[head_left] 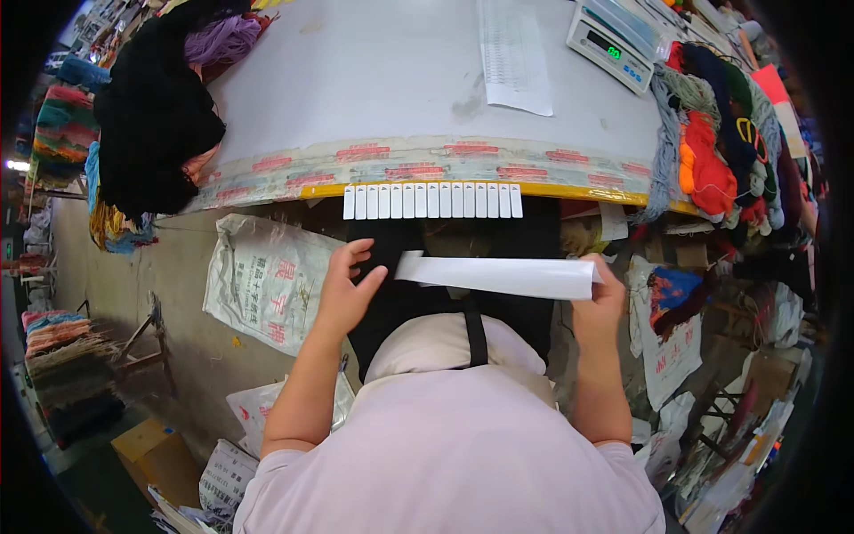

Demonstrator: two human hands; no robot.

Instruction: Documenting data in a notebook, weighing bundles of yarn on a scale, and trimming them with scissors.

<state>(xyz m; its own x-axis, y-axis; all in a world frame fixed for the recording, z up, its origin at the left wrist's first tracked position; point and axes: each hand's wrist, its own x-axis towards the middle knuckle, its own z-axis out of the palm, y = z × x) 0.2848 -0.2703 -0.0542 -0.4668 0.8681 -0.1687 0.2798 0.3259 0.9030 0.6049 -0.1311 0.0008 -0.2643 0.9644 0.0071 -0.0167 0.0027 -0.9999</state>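
Observation:
A long strip of glossy white paper point(498, 276), curled along its length, lies across the space above my lap. My right hand point(600, 298) grips its right end between thumb and fingers. Just off the left end is my left hand point(349, 287), with thumb and fingers apart and nothing in it. In front of both hands, a row of several small white labels point(432, 201) hangs side by side from the table's yellow front edge, each with a small dark mark near its top.
Black yarn point(156, 107) and purple yarn point(222, 40) are heaped on the table's left. A digital scale point(614, 49), a printed sheet point(516, 62) and red yarn point(712, 165) occupy its right. Woven sacks point(267, 280) lie below, beside a cardboard box point(158, 458).

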